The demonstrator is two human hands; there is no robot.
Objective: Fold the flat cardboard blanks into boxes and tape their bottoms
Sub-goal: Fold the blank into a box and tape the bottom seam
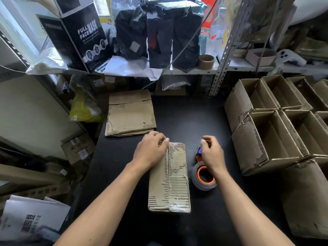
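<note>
A folded cardboard box (175, 180) stands bottom-up on the black table (195, 121), with clear tape running along its centre seam. My left hand (150, 150) presses on the box's far left corner, fingers over the tape's end. My right hand (211, 151) grips the handle of an orange tape dispenser (204, 176) with a grey roll, which sits on the table just right of the box. A stack of flat cardboard blanks (130, 114) lies at the table's far left.
Several open finished boxes (276, 125) are stacked on the right, reaching the table's edge. A metal shelf (177, 71) at the back carries black bags, a mask box and an empty tape core (205, 61). Cartons and papers fill the floor at left.
</note>
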